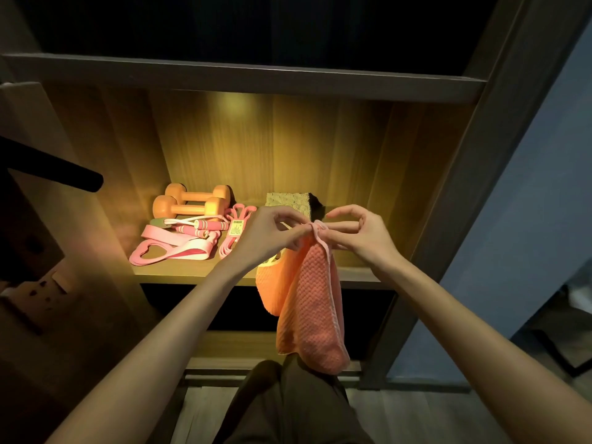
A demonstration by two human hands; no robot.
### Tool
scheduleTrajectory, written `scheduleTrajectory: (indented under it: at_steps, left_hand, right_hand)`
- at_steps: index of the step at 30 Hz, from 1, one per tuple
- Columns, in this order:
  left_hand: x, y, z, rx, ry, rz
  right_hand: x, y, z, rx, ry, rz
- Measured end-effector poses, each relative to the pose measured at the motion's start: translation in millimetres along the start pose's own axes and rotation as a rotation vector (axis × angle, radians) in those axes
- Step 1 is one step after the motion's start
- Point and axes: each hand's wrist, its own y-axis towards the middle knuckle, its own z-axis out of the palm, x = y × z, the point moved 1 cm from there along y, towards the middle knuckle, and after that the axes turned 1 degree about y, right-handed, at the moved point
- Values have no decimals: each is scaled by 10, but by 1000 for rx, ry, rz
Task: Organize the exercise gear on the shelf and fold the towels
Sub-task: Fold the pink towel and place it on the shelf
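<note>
Before the lit shelf (192, 270) | left hand (269, 233) and right hand (362, 233) each pinch the pink towel (312, 302) at its top edge, fingertips nearly meeting | towel hangs down below both grips | dumbbells (192, 200), bands (173, 248) lie left on shelf

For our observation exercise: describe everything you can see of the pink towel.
The towel is salmon-pink, waffle-textured, soft-looking cloth with a paler hemmed edge. It hangs limp and folded over in front of the shelf, gathered at the top, where left hand and right hand pinch it. Its lower end overlaps the trousers; contact unclear.
</note>
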Motion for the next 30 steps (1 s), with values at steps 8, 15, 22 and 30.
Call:
scheduleTrajectory:
  at_steps: [8, 15, 22, 30]
  left_hand:
    - [-5, 21, 21, -30, 106, 8]
    - [26, 96, 21, -34, 140, -17]
    - [5, 122, 81, 70, 140, 66]
    - [285, 73, 286, 339, 235, 88]
  right_hand:
    - [79, 12, -78, -33, -247, -127]
    - [136, -21, -24, -1, -344, -169]
    - [179, -34, -60, -107, -466, -351]
    - [475, 32, -534, -266, -587, -481]
